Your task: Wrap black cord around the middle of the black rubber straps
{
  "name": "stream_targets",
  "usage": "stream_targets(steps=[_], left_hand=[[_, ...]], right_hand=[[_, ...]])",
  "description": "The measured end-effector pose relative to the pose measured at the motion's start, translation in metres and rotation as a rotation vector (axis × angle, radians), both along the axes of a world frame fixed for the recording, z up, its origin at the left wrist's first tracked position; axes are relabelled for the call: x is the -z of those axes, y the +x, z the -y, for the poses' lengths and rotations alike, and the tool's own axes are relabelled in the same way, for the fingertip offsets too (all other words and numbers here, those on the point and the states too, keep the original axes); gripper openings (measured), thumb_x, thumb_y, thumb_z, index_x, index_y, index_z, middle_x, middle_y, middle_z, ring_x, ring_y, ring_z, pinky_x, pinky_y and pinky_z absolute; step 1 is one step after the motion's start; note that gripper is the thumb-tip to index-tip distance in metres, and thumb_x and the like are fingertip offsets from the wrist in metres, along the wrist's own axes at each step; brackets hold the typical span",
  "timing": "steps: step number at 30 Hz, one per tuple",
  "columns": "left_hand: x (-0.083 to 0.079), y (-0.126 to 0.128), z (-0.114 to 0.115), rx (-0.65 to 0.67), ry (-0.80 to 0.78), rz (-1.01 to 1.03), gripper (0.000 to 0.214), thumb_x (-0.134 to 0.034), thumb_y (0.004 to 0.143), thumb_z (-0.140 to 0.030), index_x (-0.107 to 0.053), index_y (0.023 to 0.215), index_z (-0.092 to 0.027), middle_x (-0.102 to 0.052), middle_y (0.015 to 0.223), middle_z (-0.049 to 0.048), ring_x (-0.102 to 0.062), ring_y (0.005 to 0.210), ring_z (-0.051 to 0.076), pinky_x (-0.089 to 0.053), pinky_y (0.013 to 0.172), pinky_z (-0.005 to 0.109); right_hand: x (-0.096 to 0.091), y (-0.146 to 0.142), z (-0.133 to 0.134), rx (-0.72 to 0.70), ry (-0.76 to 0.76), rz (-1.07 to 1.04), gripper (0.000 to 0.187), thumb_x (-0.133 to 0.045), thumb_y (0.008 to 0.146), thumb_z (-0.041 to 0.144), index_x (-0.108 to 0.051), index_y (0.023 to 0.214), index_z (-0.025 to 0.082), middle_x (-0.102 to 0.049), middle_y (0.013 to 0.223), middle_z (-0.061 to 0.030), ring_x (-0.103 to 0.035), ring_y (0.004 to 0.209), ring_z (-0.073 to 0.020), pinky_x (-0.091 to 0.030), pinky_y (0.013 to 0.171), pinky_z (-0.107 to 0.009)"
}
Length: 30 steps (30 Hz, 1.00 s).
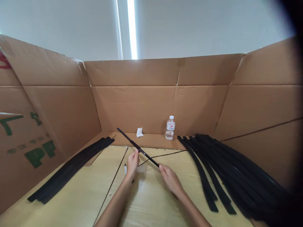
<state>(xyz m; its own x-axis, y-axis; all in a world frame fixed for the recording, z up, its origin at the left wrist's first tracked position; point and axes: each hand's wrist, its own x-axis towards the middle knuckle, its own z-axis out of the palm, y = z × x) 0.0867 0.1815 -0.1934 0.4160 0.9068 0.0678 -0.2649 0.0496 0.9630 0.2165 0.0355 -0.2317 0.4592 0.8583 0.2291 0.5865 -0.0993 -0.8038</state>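
Observation:
A long, thin black wiper blade [129, 139] slants across the middle, its far end up to the left and its near end down to the right. My left hand [133, 162] pinches it around its middle, thumb on top. At the near end, the fingers of my right hand [169, 178] are closed around it. Both hands hold it above the pale yellow table [146, 201]. Below it, a thin black strip [169, 154] runs along the table toward the right-hand pile. Part of this strip is hidden behind my left hand and the blade.
Long black strips [73, 167] lie together on the left; a larger pile of several black strips [233, 170] lies on the right. A water bottle [169, 127] stands by the back cardboard wall [132, 104], near a white paper scrap [139, 132]. Cardboard also walls both sides.

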Motion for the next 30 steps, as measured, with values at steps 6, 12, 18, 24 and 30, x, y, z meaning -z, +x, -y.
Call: stream_targets(steps=[6,12,18,24,30], left_hand=[[0.007,-0.022,0.002,0.064,-0.036,0.021,0.054,-0.062,0.067,-0.064,-0.040,0.072,-0.015,-0.020,0.052,-0.0085,-0.014,0.043,0.003,-0.009,0.043,0.019],[0.010,-0.020,-0.001,0.041,-0.027,0.020,0.056,-0.068,0.063,-0.060,-0.032,0.067,-0.017,-0.017,0.054,-0.0089,-0.014,0.044,0.002,-0.010,0.041,0.018],[0.009,-0.020,-0.003,0.009,-0.047,0.005,0.049,-0.066,0.062,-0.055,-0.051,0.079,-0.012,-0.017,0.055,-0.0090,-0.014,0.043,0.003,-0.010,0.039,0.017],[0.005,-0.020,0.002,0.070,0.034,-0.079,0.074,-0.067,0.067,-0.055,-0.054,0.117,-0.002,-0.015,0.055,-0.0093,-0.014,0.045,0.003,-0.009,0.042,0.016],[-0.001,-0.017,0.006,0.106,0.013,-0.077,0.084,-0.071,0.062,-0.060,-0.050,0.120,-0.002,-0.013,0.054,-0.0107,-0.012,0.043,0.001,-0.009,0.041,0.016]], right_hand=[[0.001,-0.011,0.000,0.052,-0.021,0.098,0.042,-0.034,0.096,0.041,-0.062,0.108,0.011,-0.061,0.109,-0.0143,-0.057,0.104,-0.0285,-0.040,0.089,-0.038],[-0.001,-0.011,0.001,0.073,-0.016,0.134,0.020,-0.053,0.088,0.035,-0.057,0.087,0.016,-0.062,0.090,-0.0060,-0.058,0.086,-0.0220,-0.039,0.074,-0.028],[0.002,-0.017,-0.001,0.046,0.013,0.105,0.017,-0.056,0.081,0.026,-0.043,0.075,0.017,-0.054,0.071,-0.0006,-0.051,0.067,-0.0159,-0.031,0.061,-0.023],[0.000,-0.023,0.000,0.095,0.035,0.089,0.009,-0.049,0.080,0.013,-0.046,0.087,0.019,-0.058,0.076,0.0005,-0.053,0.068,-0.0159,-0.032,0.060,-0.023],[0.000,-0.014,-0.001,0.094,0.193,0.007,0.022,-0.060,0.080,0.024,-0.062,0.101,0.017,-0.064,0.099,-0.0053,-0.059,0.090,-0.0193,-0.042,0.081,-0.027]])
